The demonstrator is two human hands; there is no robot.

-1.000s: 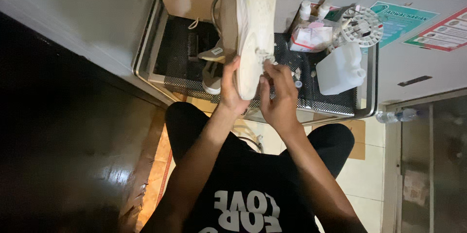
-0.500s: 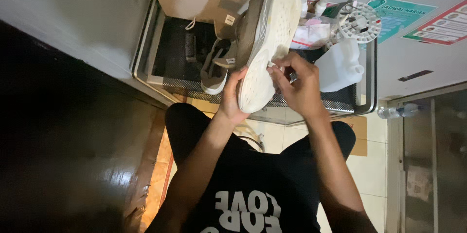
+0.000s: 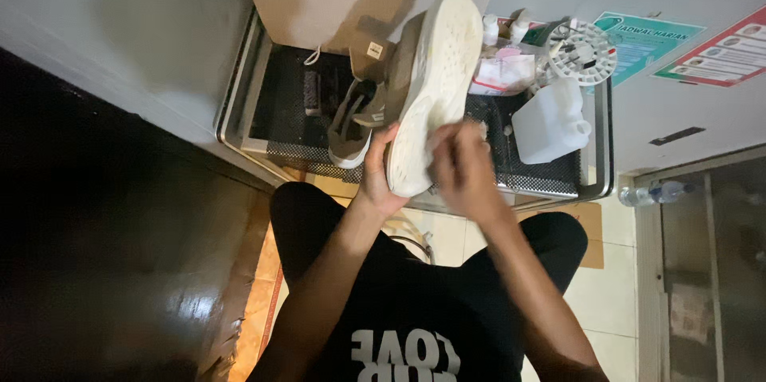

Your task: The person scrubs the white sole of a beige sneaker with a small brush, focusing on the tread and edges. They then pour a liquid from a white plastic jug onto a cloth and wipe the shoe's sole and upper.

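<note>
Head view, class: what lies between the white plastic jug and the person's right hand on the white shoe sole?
Only bare black mesh tray lies between the white plastic jug and the right hand.

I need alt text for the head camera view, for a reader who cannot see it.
The left hand holds a shoe sole-up over a metal tray, while the right hand presses on the pale sole. A white jug stands on the tray.

Dim left side, bright centre, right hand (image 3: 463, 170) motion-blurred
</note>
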